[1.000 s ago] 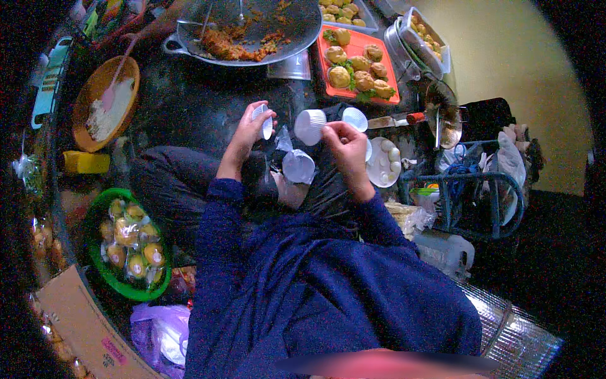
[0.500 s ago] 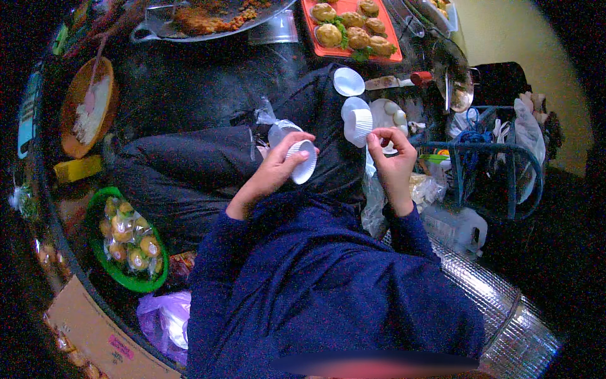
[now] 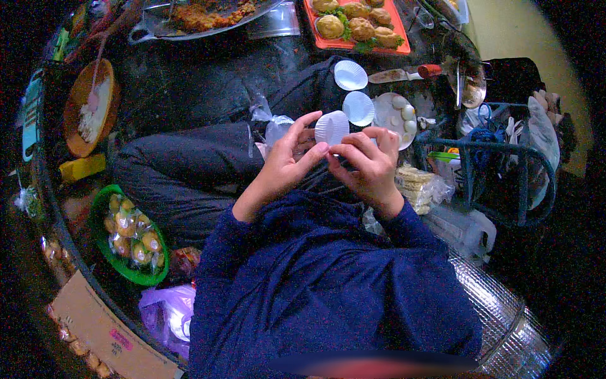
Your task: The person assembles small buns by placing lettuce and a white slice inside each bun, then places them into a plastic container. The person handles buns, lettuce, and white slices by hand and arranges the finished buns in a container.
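Note:
Between my two hands are white fluted paper cupcake liners (image 3: 331, 128), facing up; I cannot tell how many. My left hand (image 3: 289, 161) holds them with its fingers behind and its thumb at the lower edge. The fingertips of my right hand (image 3: 369, 164) pinch the liners' lower right rim. One separate paper liner (image 3: 358, 108) lies just beyond the hands. Farther off, another paper liner (image 3: 350, 75) lies by my knee. Close behind my left hand is a clear plastic bag (image 3: 278, 129), partly hidden by the fingers.
An orange tray (image 3: 328, 43) of fried pieces with green leaves stands ahead. A knife (image 3: 394, 74) and a plate (image 3: 385, 114) with white oval pieces lie right. A green basket (image 3: 99, 252) holds wrapped food at left. A blue rack (image 3: 499, 145) stands at right.
My right hand has left a liner beside the other loose one and moved left. My left hand has raised its liners toward it, and both hands now meet at them.

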`<state>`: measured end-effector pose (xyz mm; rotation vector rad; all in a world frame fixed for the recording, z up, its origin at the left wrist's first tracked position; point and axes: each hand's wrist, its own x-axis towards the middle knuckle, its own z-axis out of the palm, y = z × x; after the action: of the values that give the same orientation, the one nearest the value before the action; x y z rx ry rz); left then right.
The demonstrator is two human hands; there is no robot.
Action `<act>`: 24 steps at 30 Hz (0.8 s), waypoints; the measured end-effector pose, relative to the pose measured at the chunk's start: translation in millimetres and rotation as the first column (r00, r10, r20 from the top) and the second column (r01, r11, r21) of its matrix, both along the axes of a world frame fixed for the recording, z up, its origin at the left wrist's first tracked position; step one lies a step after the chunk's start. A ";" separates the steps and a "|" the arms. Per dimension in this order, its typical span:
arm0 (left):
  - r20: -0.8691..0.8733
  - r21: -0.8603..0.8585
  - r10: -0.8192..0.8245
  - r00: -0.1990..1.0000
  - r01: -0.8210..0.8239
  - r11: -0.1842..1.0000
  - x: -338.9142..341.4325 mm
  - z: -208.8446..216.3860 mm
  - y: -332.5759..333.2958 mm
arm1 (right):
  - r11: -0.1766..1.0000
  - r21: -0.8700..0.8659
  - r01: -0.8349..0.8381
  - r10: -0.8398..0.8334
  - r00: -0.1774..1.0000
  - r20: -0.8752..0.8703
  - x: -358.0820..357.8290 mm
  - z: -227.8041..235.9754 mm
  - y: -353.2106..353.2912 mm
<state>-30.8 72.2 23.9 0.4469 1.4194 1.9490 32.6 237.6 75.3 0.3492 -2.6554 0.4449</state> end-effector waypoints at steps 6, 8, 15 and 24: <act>0.201 0.060 0.006 0.980 -0.018 0.998 2.3 -15.6 0.7 | 0.906 -0.333 0.261 -0.272 0.962 0.013 -7.1 -8.2 31.4; 0.072 0.052 0.012 0.997 -0.016 0.999 -0.5 -21.0 0.6 | 0.859 -0.306 0.410 -0.417 0.908 0.047 -17.8 -20.4 57.7; -0.070 -0.091 0.039 0.997 -0.045 0.995 -8.0 -26.8 9.5 | 0.843 -0.216 0.492 -0.410 0.849 0.335 -37.6 -74.3 89.3; -0.367 -0.347 0.009 0.930 -0.146 0.926 -29.7 -12.5 8.9 | 0.813 -0.426 0.396 -0.258 0.902 0.346 -84.9 -12.1 155.2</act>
<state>-60.5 81.1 11.4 0.5964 2.0217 1.6564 -52.3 392.8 63.2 -0.3570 -2.6508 1.0815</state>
